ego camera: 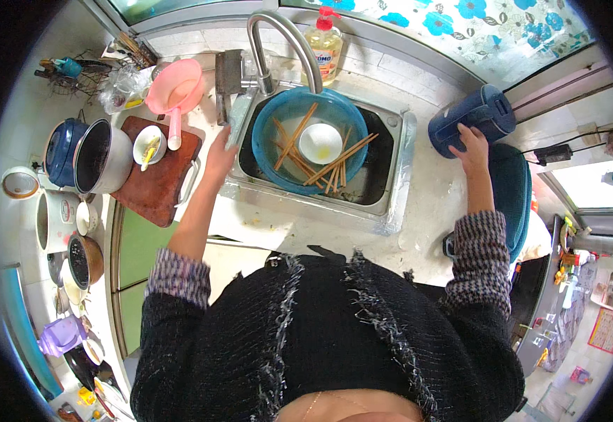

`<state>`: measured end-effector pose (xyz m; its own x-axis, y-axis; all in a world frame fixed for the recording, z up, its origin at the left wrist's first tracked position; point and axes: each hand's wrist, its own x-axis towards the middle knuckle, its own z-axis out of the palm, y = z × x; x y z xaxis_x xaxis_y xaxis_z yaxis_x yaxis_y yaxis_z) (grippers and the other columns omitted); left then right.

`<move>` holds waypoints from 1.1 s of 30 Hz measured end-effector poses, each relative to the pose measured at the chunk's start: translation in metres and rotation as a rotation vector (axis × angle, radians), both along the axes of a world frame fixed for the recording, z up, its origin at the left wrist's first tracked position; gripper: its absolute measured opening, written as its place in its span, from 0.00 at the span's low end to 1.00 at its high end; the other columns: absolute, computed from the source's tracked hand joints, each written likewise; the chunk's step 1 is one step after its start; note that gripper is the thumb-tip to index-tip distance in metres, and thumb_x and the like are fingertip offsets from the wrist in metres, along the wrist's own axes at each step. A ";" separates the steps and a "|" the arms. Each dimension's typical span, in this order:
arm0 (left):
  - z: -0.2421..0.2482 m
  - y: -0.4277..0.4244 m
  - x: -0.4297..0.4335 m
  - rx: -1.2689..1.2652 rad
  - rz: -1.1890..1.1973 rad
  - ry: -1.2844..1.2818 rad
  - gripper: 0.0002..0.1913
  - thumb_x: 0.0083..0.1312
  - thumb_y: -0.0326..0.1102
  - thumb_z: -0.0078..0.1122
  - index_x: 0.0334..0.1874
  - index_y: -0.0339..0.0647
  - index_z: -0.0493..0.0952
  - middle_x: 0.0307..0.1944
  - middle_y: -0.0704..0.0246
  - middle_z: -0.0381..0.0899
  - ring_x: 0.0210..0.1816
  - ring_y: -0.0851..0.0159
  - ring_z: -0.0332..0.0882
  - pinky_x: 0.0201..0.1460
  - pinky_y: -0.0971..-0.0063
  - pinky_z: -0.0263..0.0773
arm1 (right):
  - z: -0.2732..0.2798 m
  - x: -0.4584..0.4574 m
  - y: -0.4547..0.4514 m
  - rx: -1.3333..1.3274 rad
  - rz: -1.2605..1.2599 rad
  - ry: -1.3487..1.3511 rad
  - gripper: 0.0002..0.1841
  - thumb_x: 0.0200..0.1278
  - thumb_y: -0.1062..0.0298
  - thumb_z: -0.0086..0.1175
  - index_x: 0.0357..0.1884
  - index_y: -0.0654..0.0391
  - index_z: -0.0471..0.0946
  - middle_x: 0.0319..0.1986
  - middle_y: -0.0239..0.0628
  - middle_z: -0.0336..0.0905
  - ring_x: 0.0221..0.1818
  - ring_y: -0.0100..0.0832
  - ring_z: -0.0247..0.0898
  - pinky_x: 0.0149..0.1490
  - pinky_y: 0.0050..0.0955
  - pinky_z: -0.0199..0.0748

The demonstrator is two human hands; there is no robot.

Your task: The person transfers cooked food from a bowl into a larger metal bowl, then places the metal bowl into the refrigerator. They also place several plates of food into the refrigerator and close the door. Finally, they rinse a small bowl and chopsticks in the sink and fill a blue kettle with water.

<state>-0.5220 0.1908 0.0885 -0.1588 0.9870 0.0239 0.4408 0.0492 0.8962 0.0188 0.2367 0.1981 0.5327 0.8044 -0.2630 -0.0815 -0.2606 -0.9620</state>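
Observation:
My left hand (221, 156) is empty at the left rim of the steel sink (397, 174), fingers slightly apart, just below the handle of a cleaver (228, 74). The thumb and fingers of my right hand (470, 147) meet the near side of a dark blue cylindrical container (475, 116); whether they grip it is unclear. A blue plastic basin (264, 163) sits in the sink under the faucet (264, 47). Inside it is a white bowl (319, 138) with a yellowish spot, and several wooden chopsticks (341, 159) lie around it, some across the basin's rim.
Left of the sink, a wooden cutting board (145, 198) bears a small bowl (140, 138) with a yellow-handled utensil, a pink strainer or ladle (177, 87) and a dark-lined pot (111, 163). Dish soap (323, 55) stands behind the faucet. A teal padded object (509, 195) is beside my right forearm.

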 end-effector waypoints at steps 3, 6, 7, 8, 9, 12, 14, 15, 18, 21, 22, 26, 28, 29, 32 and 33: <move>-0.013 0.089 -0.015 0.018 0.004 0.279 0.28 0.53 0.26 0.48 0.60 0.34 0.62 0.56 0.53 0.68 0.59 0.54 0.64 0.62 0.68 0.57 | 0.005 0.006 -0.058 0.025 0.046 -0.088 0.27 0.53 0.67 0.55 0.57 0.58 0.63 0.50 0.37 0.67 0.52 0.35 0.64 0.49 0.42 0.70; -0.024 0.166 -0.023 0.033 0.021 0.695 0.23 0.55 0.28 0.47 0.56 0.38 0.66 0.53 0.55 0.70 0.54 0.53 0.68 0.56 0.64 0.62 | 0.016 0.009 -0.119 -0.057 0.061 -0.269 0.23 0.55 0.67 0.53 0.54 0.60 0.66 0.50 0.38 0.69 0.51 0.32 0.66 0.50 0.35 0.69; -0.026 0.187 -0.029 0.057 -0.027 0.744 0.23 0.53 0.28 0.47 0.54 0.37 0.67 0.51 0.55 0.70 0.51 0.54 0.69 0.53 0.65 0.63 | 0.021 0.012 -0.139 -0.040 0.041 -0.212 0.21 0.56 0.67 0.53 0.52 0.60 0.69 0.48 0.37 0.71 0.48 0.30 0.68 0.49 0.31 0.69; -0.028 0.211 -0.031 0.011 -0.048 0.687 0.22 0.52 0.28 0.47 0.53 0.35 0.68 0.49 0.55 0.71 0.48 0.55 0.70 0.50 0.65 0.64 | 0.024 0.014 -0.160 -0.035 0.061 -0.237 0.21 0.56 0.66 0.53 0.53 0.60 0.69 0.48 0.37 0.72 0.49 0.29 0.67 0.48 0.29 0.68; -0.029 0.234 -0.031 -0.046 -0.076 0.498 0.22 0.51 0.28 0.46 0.51 0.34 0.69 0.46 0.55 0.72 0.46 0.56 0.71 0.46 0.66 0.65 | 0.026 0.015 -0.181 -0.035 0.100 -0.334 0.21 0.57 0.65 0.53 0.52 0.60 0.69 0.48 0.37 0.73 0.47 0.28 0.69 0.47 0.27 0.68; -0.042 0.276 -0.029 -0.215 -0.083 0.016 0.21 0.47 0.27 0.46 0.46 0.30 0.72 0.40 0.56 0.75 0.38 0.59 0.74 0.37 0.68 0.69 | 0.025 0.002 -0.226 -0.155 0.181 -0.557 0.23 0.55 0.67 0.56 0.53 0.63 0.68 0.47 0.39 0.73 0.48 0.31 0.70 0.50 0.28 0.69; -0.054 0.282 -0.032 -0.011 -0.124 -0.119 0.19 0.45 0.29 0.45 0.42 0.34 0.72 0.34 0.63 0.75 0.33 0.64 0.74 0.33 0.73 0.70 | 0.017 -0.018 -0.252 -0.261 0.300 -0.662 0.30 0.50 0.65 0.61 0.57 0.57 0.65 0.52 0.45 0.68 0.53 0.36 0.66 0.55 0.33 0.67; -0.058 0.282 -0.035 -0.009 -0.095 -0.184 0.20 0.45 0.31 0.48 0.44 0.33 0.71 0.35 0.64 0.74 0.33 0.65 0.74 0.34 0.74 0.70 | 0.010 -0.029 -0.263 -0.284 0.371 -0.713 0.33 0.48 0.63 0.63 0.59 0.54 0.64 0.54 0.47 0.65 0.56 0.39 0.63 0.58 0.36 0.64; -0.050 0.275 -0.041 -0.105 -0.201 -0.157 0.22 0.47 0.32 0.51 0.47 0.33 0.69 0.39 0.64 0.74 0.36 0.64 0.73 0.38 0.73 0.69 | -0.020 -0.050 -0.265 -0.280 0.505 -0.955 0.44 0.41 0.61 0.66 0.64 0.46 0.56 0.60 0.51 0.55 0.62 0.48 0.53 0.63 0.42 0.56; -0.026 0.258 -0.035 -0.234 -0.277 -0.088 0.24 0.48 0.31 0.54 0.50 0.33 0.68 0.40 0.64 0.74 0.41 0.64 0.71 0.45 0.70 0.66 | -0.056 -0.056 -0.252 -0.318 0.546 -1.080 0.46 0.40 0.62 0.66 0.65 0.41 0.54 0.62 0.50 0.51 0.61 0.52 0.53 0.61 0.44 0.60; -0.023 0.247 -0.026 -0.203 -0.263 -0.070 0.25 0.49 0.31 0.54 0.52 0.32 0.66 0.43 0.63 0.73 0.44 0.63 0.71 0.47 0.70 0.65 | -0.068 -0.056 -0.247 -0.348 0.571 -1.090 0.45 0.40 0.63 0.65 0.64 0.41 0.55 0.61 0.50 0.52 0.60 0.52 0.53 0.60 0.44 0.61; -0.005 0.181 -0.011 -0.010 -0.137 0.136 0.33 0.51 0.28 0.56 0.62 0.33 0.58 0.51 0.57 0.70 0.50 0.59 0.70 0.52 0.70 0.65 | -0.097 -0.039 -0.219 -0.265 0.626 -1.147 0.29 0.44 0.68 0.59 0.53 0.51 0.67 0.49 0.47 0.67 0.52 0.48 0.63 0.55 0.40 0.66; 0.004 0.139 -0.016 0.008 -0.199 0.007 0.35 0.53 0.26 0.53 0.65 0.33 0.53 0.58 0.55 0.63 0.58 0.58 0.63 0.59 0.70 0.58 | -0.102 -0.023 -0.189 -0.178 0.490 -1.192 0.26 0.45 0.67 0.59 0.51 0.55 0.68 0.47 0.47 0.69 0.51 0.48 0.64 0.53 0.40 0.66; 0.007 0.118 -0.017 0.014 -0.221 -0.029 0.36 0.53 0.25 0.52 0.66 0.33 0.51 0.62 0.54 0.60 0.62 0.58 0.59 0.63 0.70 0.54 | -0.104 -0.016 -0.169 -0.128 0.426 -1.187 0.26 0.45 0.66 0.59 0.50 0.56 0.68 0.45 0.48 0.69 0.50 0.48 0.64 0.52 0.41 0.66; 0.016 0.062 -0.012 -0.038 -0.229 -0.029 0.33 0.55 0.22 0.48 0.66 0.34 0.51 0.66 0.56 0.52 0.67 0.60 0.51 0.67 0.70 0.48 | -0.111 -0.003 -0.098 -0.110 0.315 -1.167 0.28 0.45 0.64 0.61 0.50 0.60 0.67 0.44 0.50 0.70 0.49 0.49 0.64 0.51 0.41 0.66; 0.019 0.045 -0.007 -0.070 -0.235 -0.047 0.33 0.56 0.22 0.48 0.66 0.35 0.51 0.66 0.57 0.51 0.67 0.59 0.50 0.67 0.70 0.48 | -0.114 -0.003 -0.080 -0.144 0.273 -1.144 0.29 0.45 0.63 0.61 0.52 0.60 0.66 0.45 0.51 0.69 0.50 0.50 0.64 0.52 0.42 0.66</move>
